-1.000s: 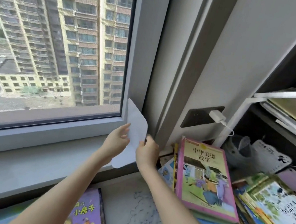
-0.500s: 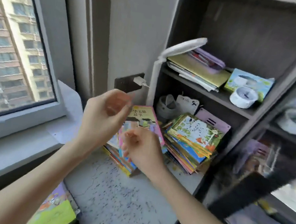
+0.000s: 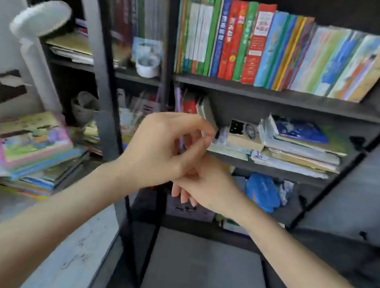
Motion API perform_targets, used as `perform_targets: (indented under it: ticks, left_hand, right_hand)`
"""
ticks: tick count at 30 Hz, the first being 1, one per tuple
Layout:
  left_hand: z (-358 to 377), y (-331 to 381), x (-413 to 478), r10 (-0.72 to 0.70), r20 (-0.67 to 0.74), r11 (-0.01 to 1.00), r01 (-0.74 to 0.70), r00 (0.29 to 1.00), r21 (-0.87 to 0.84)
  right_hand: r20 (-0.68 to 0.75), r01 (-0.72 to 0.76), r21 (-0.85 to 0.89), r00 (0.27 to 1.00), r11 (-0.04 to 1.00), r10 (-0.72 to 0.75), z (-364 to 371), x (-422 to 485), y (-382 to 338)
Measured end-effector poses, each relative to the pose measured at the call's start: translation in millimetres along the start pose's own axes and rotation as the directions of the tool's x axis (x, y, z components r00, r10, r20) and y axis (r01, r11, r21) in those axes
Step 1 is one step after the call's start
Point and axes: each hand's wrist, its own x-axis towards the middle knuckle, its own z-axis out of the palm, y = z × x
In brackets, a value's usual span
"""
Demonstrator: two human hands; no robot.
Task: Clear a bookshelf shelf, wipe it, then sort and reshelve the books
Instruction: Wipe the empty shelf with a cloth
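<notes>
Before the bookshelf point(image 3: 275, 96), seen only as two bare arms and hands. Left forearm point(image 3: 41, 221), below and to the left of the bookshelf: long, smooth, uncovered from the wrist along all its visible length, looking wider away from the shelves. Right forearm point(image 3: 301, 262), below and to the right of the bookshelf: the same, uncovered all the way. Left hand point(image 3: 159, 149), before the bookshelf's lower shelves: slim fingers, bare wrist. Right hand point(image 3: 212, 188), before the bookshelf's lowest part: rounded fingernails point(image 3: 184, 200) reaching a little past the fingertips, with slight shine. Finer details lost in motion blur.
</notes>
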Motion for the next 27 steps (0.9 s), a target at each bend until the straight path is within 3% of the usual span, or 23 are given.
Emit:
perform_targets:
  ticks: [3,6,12,19,24,27]
  left_hand:
    - [86.5,49.1,25.7,0.066,0.065,0.991,-0.058,0.996,-0.117]
    - [176.3,99.0,45.2,0.149,0.189,0.965,-0.101,0.971,-0.241]
    - [331.8,182.2,65.8,0.358,0.361,0.880,-0.182,0.861,-0.438]
    - [474.4,256.9,82.7,0.552,0.467,0.760,-0.188,0.691,-0.622]
    - [555.2,307.5,80.2,0.562,0.562,0.744,-0.074,0.607,-0.664]
    - [603.9,337.6,67.8,0.476,0.682,0.807,0.032,0.555,-0.589]
  right_hand:
    - [-0.166,-0.118,0.053,0.978,0.992,0.125,-61.7,-68.6,55.9]
    - [-0.341,-0.261,0.136,0.893,0.956,0.293,-116.2,-138.6,116.9]
    - [-0.563,-0.466,0.367,0.577,0.805,0.591,-184.2,-267.6,224.3]
    - [-0.664,-0.580,0.520,0.187,0.627,0.724,-237.1,-373.3,312.0]
    - [-0.630,-0.501,0.696,-0.083,0.514,0.772,-268.7,-425.4,359.5]
    - [-0.581,-0.472,0.758,-0.176,0.450,0.795,-283.7,-454.0,392.1]
